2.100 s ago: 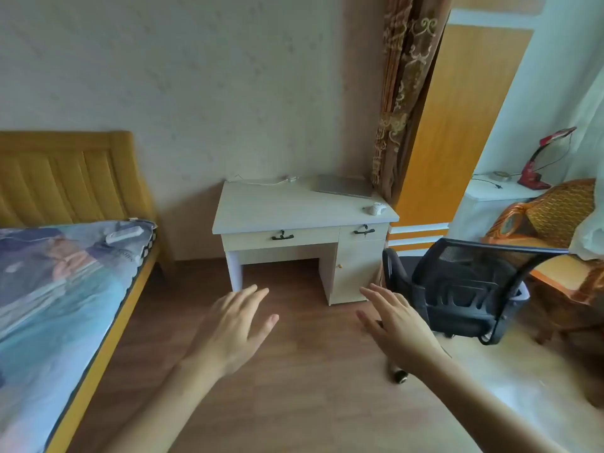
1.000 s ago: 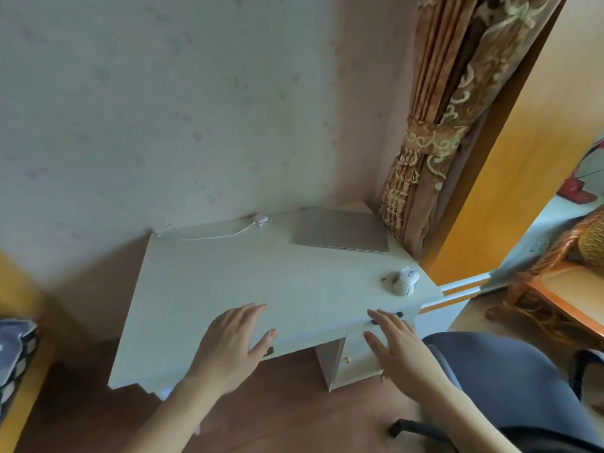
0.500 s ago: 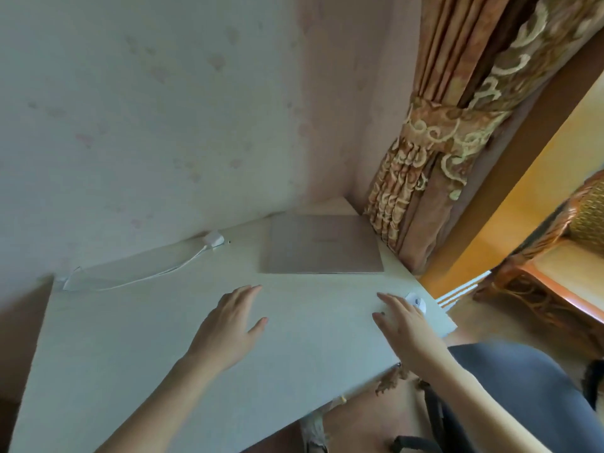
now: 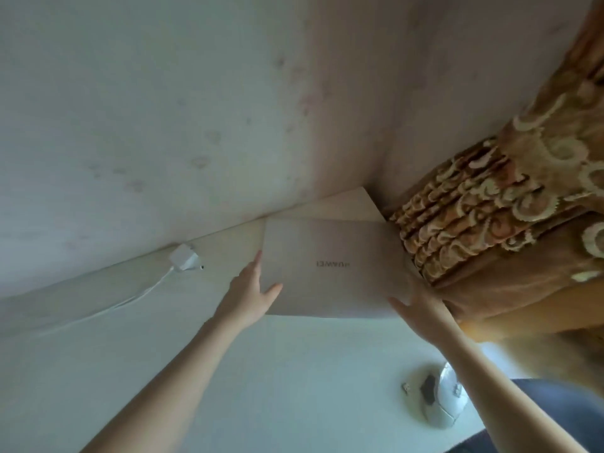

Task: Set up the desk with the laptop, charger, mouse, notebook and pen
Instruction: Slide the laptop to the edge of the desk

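Closed laptop (image 4: pixel 330 266) sits at the desk's (image 4: pixel 294 387) back corner, touching the curtain (image 4: pixel 490 207). My left hand (image 4: pixel 250 295) and right hand (image 4: pixel 421 308) flank its edges, fingers spread, not yet clamped. Grip both sides evenly, slide clear of charger (image 4: pixel 183 256), avoid mouse (image 4: pixel 441 400).

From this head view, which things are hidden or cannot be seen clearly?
- Mouse: partly behind the right forearm, blurred.
- Charger: its cable runs off the left edge.
- Laptop: right edge hidden by curtain and right hand.
- Left hand: fingertips hidden at the laptop's edge.
- Notebook, pen: not in view.
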